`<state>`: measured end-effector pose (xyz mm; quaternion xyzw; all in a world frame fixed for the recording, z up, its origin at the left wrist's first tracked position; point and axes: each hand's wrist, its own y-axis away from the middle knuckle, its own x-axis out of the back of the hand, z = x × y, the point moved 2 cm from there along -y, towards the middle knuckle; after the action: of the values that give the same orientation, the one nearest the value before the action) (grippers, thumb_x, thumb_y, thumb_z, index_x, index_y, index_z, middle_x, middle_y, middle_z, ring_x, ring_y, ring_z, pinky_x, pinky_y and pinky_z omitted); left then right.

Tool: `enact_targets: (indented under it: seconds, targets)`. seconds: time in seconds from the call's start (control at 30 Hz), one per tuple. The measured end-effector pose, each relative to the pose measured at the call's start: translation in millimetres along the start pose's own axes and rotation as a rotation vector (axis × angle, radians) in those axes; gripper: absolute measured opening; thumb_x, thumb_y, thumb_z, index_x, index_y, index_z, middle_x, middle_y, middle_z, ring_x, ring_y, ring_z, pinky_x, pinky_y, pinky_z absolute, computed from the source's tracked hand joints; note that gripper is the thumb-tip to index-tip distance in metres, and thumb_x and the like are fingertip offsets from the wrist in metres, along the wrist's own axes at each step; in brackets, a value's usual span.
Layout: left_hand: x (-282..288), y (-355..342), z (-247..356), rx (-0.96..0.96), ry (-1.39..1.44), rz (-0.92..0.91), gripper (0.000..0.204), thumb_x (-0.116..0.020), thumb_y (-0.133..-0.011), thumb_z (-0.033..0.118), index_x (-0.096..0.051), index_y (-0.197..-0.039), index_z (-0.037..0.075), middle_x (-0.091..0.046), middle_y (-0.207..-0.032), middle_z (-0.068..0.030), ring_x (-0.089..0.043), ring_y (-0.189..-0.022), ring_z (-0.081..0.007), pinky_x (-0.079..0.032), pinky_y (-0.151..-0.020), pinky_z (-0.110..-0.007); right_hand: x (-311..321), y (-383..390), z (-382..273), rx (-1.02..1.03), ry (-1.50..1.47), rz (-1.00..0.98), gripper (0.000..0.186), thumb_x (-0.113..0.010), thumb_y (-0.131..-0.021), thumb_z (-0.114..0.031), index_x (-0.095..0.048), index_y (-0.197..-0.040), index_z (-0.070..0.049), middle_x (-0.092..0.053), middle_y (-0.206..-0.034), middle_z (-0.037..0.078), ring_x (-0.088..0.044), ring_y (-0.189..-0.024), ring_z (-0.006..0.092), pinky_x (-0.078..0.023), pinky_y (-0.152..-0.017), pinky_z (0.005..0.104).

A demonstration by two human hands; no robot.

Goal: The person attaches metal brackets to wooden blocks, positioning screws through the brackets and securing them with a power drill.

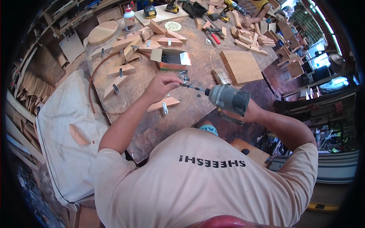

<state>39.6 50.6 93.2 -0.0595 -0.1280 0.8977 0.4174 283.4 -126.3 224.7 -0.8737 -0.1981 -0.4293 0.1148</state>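
Fingers of the left hand pinch a dark screw at the tip of a grey power driver, which the right hand grips closed around its handle; most of that hand is hidden behind the tool body. The driver lies level, bit pointing left, above the middle of the desk. Whether the screw touches the bit cannot be made out, since both are thin and dark.

Just below the left hand a triangular wooden block with a metal fitting rests on the desk. Beyond the hand, farther away, an open cardboard box holds dark screws, with a few loose ones spilled beside it. More triangular blocks lie in a cluster to the far left, next to a curved strip of wood and a round wooden disc. A glue bottle stands at the far edge. To the right lies a square wooden board.

At the far right another person's hand is among scattered offcuts, the rest of that person cut off by the frame. The desk top is worn, stained brown wood. A pale cloth drapes over something at the near left, with one small wooden triangle on it. Shelves line the left wall; the right rim bends into bright, blurred clutter. Bare desk surface lies between the box and the square board.
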Motion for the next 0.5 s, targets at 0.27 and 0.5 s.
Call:
enact_targets:
  seconds: [0.27,0.5]
  targets:
    - [-6.4,-4.7,-1.0,-0.016,-0.165,0.028,0.011,-0.065,-0.087,0.005,-0.07,-0.095,-0.001,-0.064,-0.089,-0.0065,-0.061,-0.085,-0.0156,-0.047,-0.077,-0.028,2.6,0.2,-7.1,-0.112,0.003,-0.026,0.036,-0.074,-0.079,-0.014,-0.061,-0.111,-0.002,-0.065,-0.105,0.014,-0.063,-0.096,0.0276,-0.049,-0.086,0.0377]
    - [-11.1,17.2,-20.3,-0.153,-0.29,0.058,0.009,-0.066,-0.083,0.003,-0.07,-0.091,-0.001,-0.068,-0.092,-0.0104,-0.063,-0.089,-0.02,-0.049,-0.08,-0.031,-16.5,-0.4,11.9,-0.15,-0.083,-0.031,0.04,-0.074,-0.075,-0.018,-0.06,-0.109,-0.003,-0.063,-0.104,0.018,-0.061,-0.097,0.0349,-0.05,-0.087,0.0396]
